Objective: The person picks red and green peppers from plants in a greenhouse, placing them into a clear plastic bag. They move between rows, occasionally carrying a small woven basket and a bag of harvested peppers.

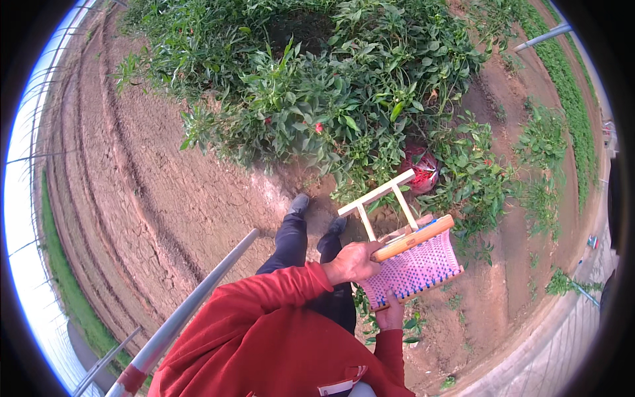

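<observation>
A wooden folding stool [375, 198] with a pink and blue woven seat [414, 263] is held tilted in front of my legs. Its pale leg frame points away from me, towards the plants. My left hand [354, 263] grips the near end of the thick orange-brown seat rail. Lower down, my right hand [391, 311] holds the other seat rail at its corner, with the thumb over the woven edge. Part of the legs is hidden behind the upper rail. Just past the stool, a clear bag of red peppers [421, 171] rests on the ground among the leaves.
Pepper plants [307, 94] with green and red fruit grow thickly ahead. A metal pole [193, 302] slants up close on my left. Another post [543, 38] stands at the far right. Cracked, furrowed soil [168, 164] spreads leftward; a paved strip [550, 337] borders the right side.
</observation>
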`<state>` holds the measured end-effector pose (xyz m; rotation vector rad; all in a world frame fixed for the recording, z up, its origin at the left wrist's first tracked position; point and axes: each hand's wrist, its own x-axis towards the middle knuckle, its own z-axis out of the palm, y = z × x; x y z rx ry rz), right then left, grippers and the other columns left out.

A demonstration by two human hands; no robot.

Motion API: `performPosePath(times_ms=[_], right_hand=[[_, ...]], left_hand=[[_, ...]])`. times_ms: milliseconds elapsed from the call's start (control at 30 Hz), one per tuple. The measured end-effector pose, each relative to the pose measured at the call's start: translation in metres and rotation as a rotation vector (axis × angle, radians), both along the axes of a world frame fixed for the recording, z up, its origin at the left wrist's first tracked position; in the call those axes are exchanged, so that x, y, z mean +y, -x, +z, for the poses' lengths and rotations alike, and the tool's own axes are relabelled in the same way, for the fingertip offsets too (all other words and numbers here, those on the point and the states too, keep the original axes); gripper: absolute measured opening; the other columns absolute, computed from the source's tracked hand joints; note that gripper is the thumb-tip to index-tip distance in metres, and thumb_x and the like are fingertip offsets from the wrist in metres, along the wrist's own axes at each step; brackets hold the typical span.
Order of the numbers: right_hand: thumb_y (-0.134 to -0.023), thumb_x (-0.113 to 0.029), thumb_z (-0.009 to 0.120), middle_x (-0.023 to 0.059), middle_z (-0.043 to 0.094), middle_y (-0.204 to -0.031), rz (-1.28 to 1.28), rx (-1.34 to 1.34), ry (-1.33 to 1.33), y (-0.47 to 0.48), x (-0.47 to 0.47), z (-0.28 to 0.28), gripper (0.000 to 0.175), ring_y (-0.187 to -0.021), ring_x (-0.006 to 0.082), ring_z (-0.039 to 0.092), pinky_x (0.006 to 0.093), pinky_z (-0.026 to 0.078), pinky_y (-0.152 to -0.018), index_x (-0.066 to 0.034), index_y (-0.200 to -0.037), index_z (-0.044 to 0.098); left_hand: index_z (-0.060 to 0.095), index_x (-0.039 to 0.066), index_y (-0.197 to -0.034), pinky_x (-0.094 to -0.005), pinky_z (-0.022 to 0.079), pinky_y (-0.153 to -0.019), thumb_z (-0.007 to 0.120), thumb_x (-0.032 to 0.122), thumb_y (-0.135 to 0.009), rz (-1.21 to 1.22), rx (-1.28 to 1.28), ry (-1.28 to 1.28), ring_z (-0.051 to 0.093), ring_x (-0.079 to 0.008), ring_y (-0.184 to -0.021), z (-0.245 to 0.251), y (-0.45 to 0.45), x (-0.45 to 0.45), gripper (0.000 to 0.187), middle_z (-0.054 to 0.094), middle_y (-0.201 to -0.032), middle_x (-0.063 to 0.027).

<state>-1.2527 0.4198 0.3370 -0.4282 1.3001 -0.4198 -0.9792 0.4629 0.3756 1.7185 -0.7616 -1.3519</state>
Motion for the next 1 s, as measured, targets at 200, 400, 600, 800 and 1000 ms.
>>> performPosePath(times_ms=[200, 400, 600, 800, 1000], right_hand=[[-0.086, 0.004, 0.069, 0.0073, 0.071, -0.111, 0.145, 0.365, 0.32, -0.012, -0.023, 0.042, 0.042, -0.097, 0.02, 0.071, 0.0356, 0.058, -0.086, 0.0008, -0.127, 0.06], [-0.081, 0.009, 0.074, 0.0058, 0.073, -0.109, 0.44, 0.471, 0.45, -0.023, -0.049, 0.072, 0.039, -0.093, 0.015, 0.07, 0.0306, 0.055, -0.085, 0.0004, -0.119, 0.067], [-0.08, 0.006, 0.078, 0.0035, 0.073, -0.103, 0.917, 0.548, 0.505, -0.059, -0.091, 0.11, 0.035, -0.089, 0.0102, 0.066, 0.0291, 0.055, -0.082, 0.001, -0.114, 0.068], [-0.076, -0.024, 0.086, 0.0099, 0.074, -0.084, 1.565, 0.587, 0.537, -0.168, -0.136, 0.122, 0.038, -0.075, 0.0162, 0.07, 0.0347, 0.055, -0.071, -0.0037, -0.106, 0.072], [-0.072, -0.037, 0.076, 0.0228, 0.071, -0.088, 2.132, 0.584, 0.564, -0.295, -0.115, 0.069, 0.042, -0.085, 0.0414, 0.07, 0.0474, 0.055, -0.076, -0.0035, -0.097, 0.071]], left_hand=[[0.052, 0.004, -0.137, -0.0474, 0.051, -0.092, 0.07, 0.043, -0.09, -0.195, -0.064, -0.016, 0.065, -0.0392, -0.109, -0.033, -0.008, 0.036, 0.064, 0.064, -0.113, -0.0215], [0.067, 0.001, -0.12, -0.0477, 0.052, -0.096, 0.067, 0.034, -0.089, -0.262, -0.079, -0.244, 0.065, -0.0415, -0.111, -0.086, -0.073, 0.152, 0.046, 0.07, -0.113, -0.0258], [0.067, 0.003, -0.108, -0.0515, 0.054, -0.087, 0.065, 0.029, -0.088, -0.017, -0.349, -0.477, 0.069, -0.0431, -0.098, -0.086, -0.139, 0.264, 0.033, 0.072, -0.096, -0.0236], [0.068, 0.002, -0.117, -0.0454, 0.055, -0.088, 0.068, 0.025, -0.089, 0.359, -0.24, -0.576, 0.071, -0.0393, -0.1, -0.054, -0.143, 0.276, 0.036, 0.072, -0.103, -0.0236], [0.066, 0.0, -0.123, -0.0386, 0.057, -0.084, 0.069, 0.019, -0.092, 0.461, -0.231, -0.391, 0.072, -0.0299, -0.094, -0.099, -0.16, 0.25, 0.037, 0.073, -0.098, -0.0193]])
